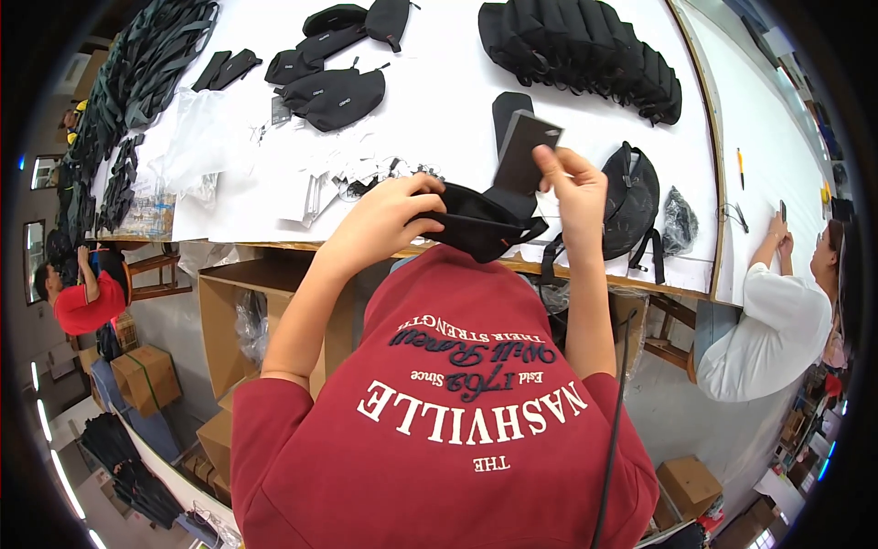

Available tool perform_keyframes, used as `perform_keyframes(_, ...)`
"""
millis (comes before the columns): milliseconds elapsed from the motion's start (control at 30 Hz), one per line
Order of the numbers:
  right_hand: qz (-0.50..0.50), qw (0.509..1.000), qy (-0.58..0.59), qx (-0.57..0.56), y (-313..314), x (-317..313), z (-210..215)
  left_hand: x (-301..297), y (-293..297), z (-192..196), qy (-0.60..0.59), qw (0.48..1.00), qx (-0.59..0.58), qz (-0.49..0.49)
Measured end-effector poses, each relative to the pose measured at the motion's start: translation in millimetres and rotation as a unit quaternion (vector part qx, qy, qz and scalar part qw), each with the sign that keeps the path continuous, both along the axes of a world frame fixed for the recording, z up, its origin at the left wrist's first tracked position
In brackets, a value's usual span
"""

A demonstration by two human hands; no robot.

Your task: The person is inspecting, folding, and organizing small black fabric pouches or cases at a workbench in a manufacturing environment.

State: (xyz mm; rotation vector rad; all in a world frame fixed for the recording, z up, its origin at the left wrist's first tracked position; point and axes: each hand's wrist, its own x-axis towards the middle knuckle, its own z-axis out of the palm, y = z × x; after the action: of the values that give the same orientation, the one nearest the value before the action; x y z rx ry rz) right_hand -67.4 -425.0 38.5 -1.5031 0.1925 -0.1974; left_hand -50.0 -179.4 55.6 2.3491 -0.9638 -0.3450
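My left hand (400, 212) grips the left edge of a black fabric pouch (480, 229), its fingers at the mouth, which gapes upward near the table's front edge. Between the thumb and fingers of my right hand (576, 179) is a dark grey, flat rectangular piece (525, 154), possibly a card or thin box. It stands tilted over the pouch's right side, its lower end close to the opening; whether that end is inside I cannot tell. Just right of my right hand lies a rounded black bag (631, 199) with straps.
Behind are a row of black bags (581, 50), several black pouches (334, 99), dark straps (146, 64) and clear plastic bags (197, 137). White scraps (343, 169) litter the table. Cardboard boxes (233, 316) stand below. One person (768, 320) sits right, another (87, 297) left.
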Motion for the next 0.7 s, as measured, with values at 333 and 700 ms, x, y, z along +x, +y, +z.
perform_keyframes(333,0.298,0.845,0.081,-0.436,25.6,-15.0,3.6,9.1,-13.1,-21.6,-0.053,0.993,-0.044,-0.099)
perform_keyframes(700,0.255,0.916,0.120,-0.286,14.0,-27.3,-16.6,104.2,94.4,-200.9,-0.073,0.904,0.105,0.408)
